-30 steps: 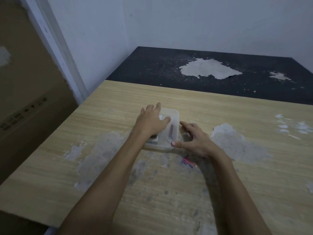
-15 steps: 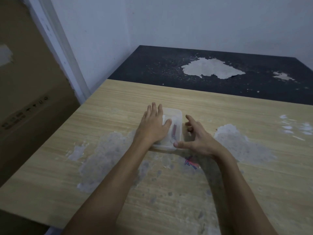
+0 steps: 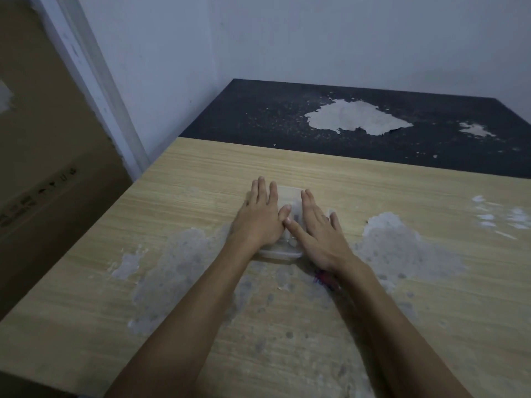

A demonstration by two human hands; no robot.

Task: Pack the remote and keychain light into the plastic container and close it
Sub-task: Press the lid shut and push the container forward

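Observation:
A clear plastic container (image 3: 288,199) with its lid on lies on the wooden table, mostly covered by both hands. My left hand (image 3: 260,216) lies flat on the left half of the lid, fingers stretched out. My right hand (image 3: 316,228) lies flat on the right half, thumb touching the left thumb. Through the gap between the hands a small pale item (image 3: 293,241) shows inside the container; I cannot tell which it is. The remote and the rest of the contents are hidden under the hands.
The wooden table (image 3: 402,297) has worn grey patches. A small red and blue scrap (image 3: 323,278) lies by my right wrist. A dark table (image 3: 287,116) with peeled spots joins behind. A wall corner and a cardboard box (image 3: 43,196) stand on the left.
My right hand has moved from the container's right side onto the lid and now lies flat beside the left hand. The left hand stays pressed on the lid.

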